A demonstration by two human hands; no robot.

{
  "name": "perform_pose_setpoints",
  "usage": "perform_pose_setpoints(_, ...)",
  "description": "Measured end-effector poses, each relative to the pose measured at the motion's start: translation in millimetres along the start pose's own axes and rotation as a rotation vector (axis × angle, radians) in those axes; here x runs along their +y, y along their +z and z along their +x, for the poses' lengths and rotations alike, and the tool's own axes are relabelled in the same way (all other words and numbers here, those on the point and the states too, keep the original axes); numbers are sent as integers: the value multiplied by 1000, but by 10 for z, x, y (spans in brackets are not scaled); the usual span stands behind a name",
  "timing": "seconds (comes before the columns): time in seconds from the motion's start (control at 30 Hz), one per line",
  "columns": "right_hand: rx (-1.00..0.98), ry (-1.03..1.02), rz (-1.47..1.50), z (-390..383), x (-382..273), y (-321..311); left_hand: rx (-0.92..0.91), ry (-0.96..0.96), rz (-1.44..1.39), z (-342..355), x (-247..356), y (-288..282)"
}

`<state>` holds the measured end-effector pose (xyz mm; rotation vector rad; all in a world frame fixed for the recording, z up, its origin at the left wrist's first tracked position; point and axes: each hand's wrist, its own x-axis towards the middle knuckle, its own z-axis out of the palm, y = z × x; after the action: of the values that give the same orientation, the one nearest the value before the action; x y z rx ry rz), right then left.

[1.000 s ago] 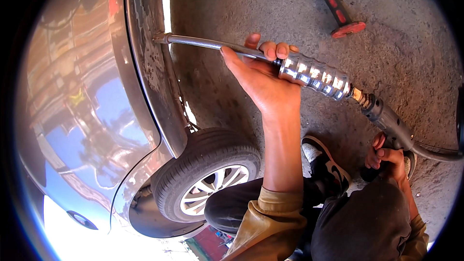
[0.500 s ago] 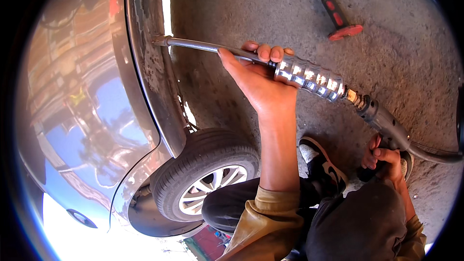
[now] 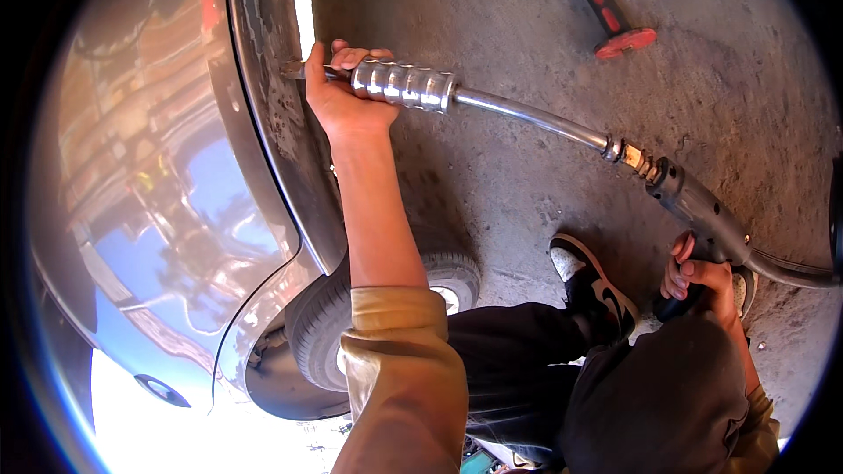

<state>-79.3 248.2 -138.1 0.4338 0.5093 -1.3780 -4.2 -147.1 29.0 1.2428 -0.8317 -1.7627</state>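
Note:
My left hand [image 3: 344,92] grips the ribbed metal sliding weight [image 3: 402,85] of a long slide-hammer tool, close against the car's body panel [image 3: 272,114]. The tool's shiny rod [image 3: 531,117] runs right to a brass fitting and a dark pistol-style handle [image 3: 698,211]. My right hand [image 3: 698,281] is closed around that handle's grip, near my knee. The tool's tip touches the scuffed panel edge beside my left hand.
A glossy car side [image 3: 167,211] fills the left, with its wheel and tyre [image 3: 439,276] below my left forearm. A red-and-black handled tool [image 3: 615,22] lies on the concrete ground at top right. My black shoe [image 3: 597,285] rests on the ground; a dark hose [image 3: 799,272] leads off right.
My left hand has slid the ribbed weight along the rod from the handle end to the car panel. The wheel now sits behind my forearm.

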Motion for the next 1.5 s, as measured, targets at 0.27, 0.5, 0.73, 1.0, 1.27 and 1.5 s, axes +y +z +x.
perform_pose_setpoints(0.27,169,-182,71,-368,145,-551,78,-35,27,-1116,-1873,226)
perform_pose_setpoints(0.5,228,-233,78,-463,48,-487,56,-155,-133,-972,-1850,493)
perform_pose_setpoints(0.73,56,-85,-11,-111,-33,-242,99,-33,-100,-824,-1382,276)
perform_pose_setpoints(1.0,14,2,2,30,-135,-52,117,4,-76,-732,-1191,249)
perform_pose_setpoints(1.27,-5,-19,10,64,-87,-67,130,22,-57,-751,-1181,219)
perform_pose_setpoints(1.5,-32,-31,27,76,-40,-114,139,22,-53,-775,-1165,233)
